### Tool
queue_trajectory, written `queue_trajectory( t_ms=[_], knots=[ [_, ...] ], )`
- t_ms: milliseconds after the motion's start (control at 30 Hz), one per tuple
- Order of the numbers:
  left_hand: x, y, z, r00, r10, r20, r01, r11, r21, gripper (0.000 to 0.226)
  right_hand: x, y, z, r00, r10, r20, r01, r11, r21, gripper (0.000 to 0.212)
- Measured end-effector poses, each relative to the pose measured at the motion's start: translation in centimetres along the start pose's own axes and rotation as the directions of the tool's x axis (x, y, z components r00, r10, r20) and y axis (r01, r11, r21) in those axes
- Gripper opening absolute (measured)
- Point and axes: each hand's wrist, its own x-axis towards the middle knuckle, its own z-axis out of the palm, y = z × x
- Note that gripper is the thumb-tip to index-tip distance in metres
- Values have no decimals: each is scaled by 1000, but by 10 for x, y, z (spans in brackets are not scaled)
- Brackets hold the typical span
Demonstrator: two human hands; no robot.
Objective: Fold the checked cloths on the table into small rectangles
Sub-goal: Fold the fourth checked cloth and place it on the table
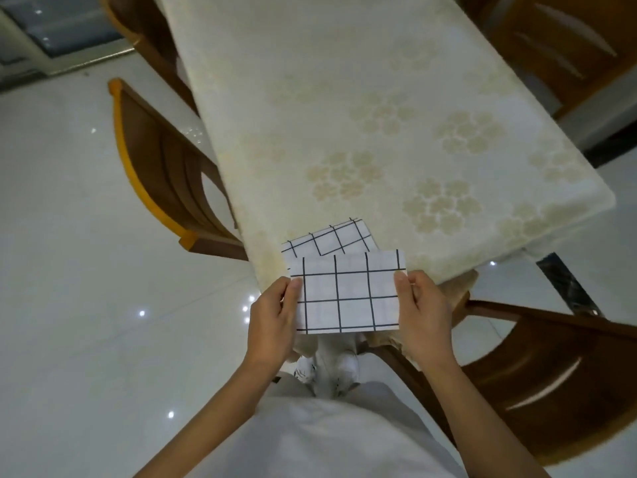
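Two checked cloths, one folded cloth point(348, 293) in both hands, left point(275, 317), right point(422, 310), other cloth point(327, 241) on table point(344, 115)

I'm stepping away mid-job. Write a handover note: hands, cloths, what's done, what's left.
Hands: left hand and right hand pinch the held cloth by its side edges, in the air at the near edge of the table.
It is already a small rectangle.
The second cloth lies folded on the table behind it.
Left: set the held cloth down. No unfolded cloth shows.
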Motion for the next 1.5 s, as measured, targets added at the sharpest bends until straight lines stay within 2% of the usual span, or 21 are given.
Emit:
queue_trajectory(
  t_ms=[100, 267, 533, 733, 867, 1067, 1233, 1267, 1333, 1367, 1433, 1500],
  knots=[
    [11, -6, -1, 995, -96, -41, 93, 993, -69, 38, 22, 0, 8, 995, -37, 92, 40, 999, -28, 18],
    [32, -14, 10, 965, -253, -64, 241, 959, -150, 29, 62, 6, 17, 977, -39, 212, 63, 992, -105, 14],
    [58, -21, 43, 886, -417, -204, 392, 907, -153, 15, 116, 24, 37, 963, -3, 270, 54, 982, -181, 20],
    [71, -32, 52, 842, -452, -293, 438, 891, -117, 15, 133, 32, 58, 956, 58, 286, 19, 965, -260, 19],
    [75, -35, 53, 846, -421, -326, 436, 899, -28, 15, 135, 37, 65, 960, 71, 272, 3, 965, -261, 18],
    [77, -41, 52, 845, -412, -340, 436, 900, -6, 14, 132, 41, 71, 968, 69, 241, -6, 967, -254, 17],
    [72, -38, 45, 865, -326, -382, 351, 936, -4, 15, 129, 41, 65, 972, 1, 234, 63, 962, -266, 17],
    [69, -37, 43, 878, -277, -392, 319, 946, 47, 15, 127, 40, 61, 971, -18, 240, 85, 958, -275, 17],
    [60, -38, 38, 923, -91, -373, 198, 945, 260, 17, 123, 39, 49, 965, -64, 256, 141, 945, -296, 15],
    [53, -38, 36, 946, 41, -322, 99, 909, 405, 18, 121, 39, 44, 959, -98, 267, 182, 934, -309, 14],
    [40, -41, 36, 953, 273, -131, -123, 743, 658, 19, 115, 42, 34, 933, -210, 293, 307, 889, -339, 14],
    [27, -42, 38, 932, 357, 59, -274, 590, 759, 27, 107, 47, 27, 876, -349, 332, 464, 799, -383, 16]
  ],
)
